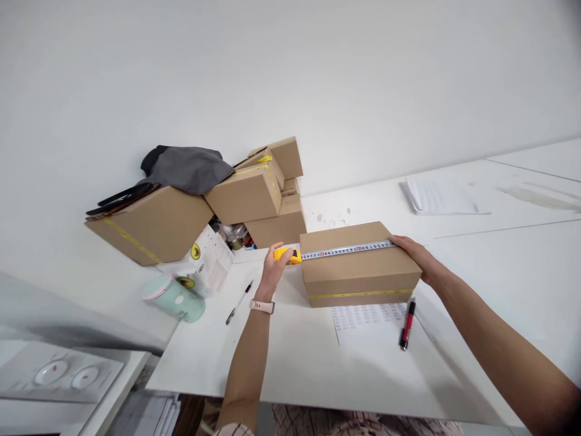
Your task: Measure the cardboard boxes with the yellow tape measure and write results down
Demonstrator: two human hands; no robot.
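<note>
A closed cardboard box [358, 266] with yellow tape along its near side sits on the white table. My left hand [273, 266] is closed around a yellow tape measure [287, 255] just off the box's left edge. Its silver blade [345, 250] runs out across the top of the box to the far right edge. There my right hand [413, 254] presses the blade's end against the box edge, fingers wrapped over the corner and partly hidden. A printed sheet [367, 324] lies partly under the box, with a red and black marker [407, 325] beside it.
Several cardboard boxes [245, 194] are stacked at the back left, with a grey cloth [188, 169] on top. A mint green container [175, 298] stands by the left table edge. A black and clear pen [239, 301] lies nearer. Papers [440, 197] lie at the back right.
</note>
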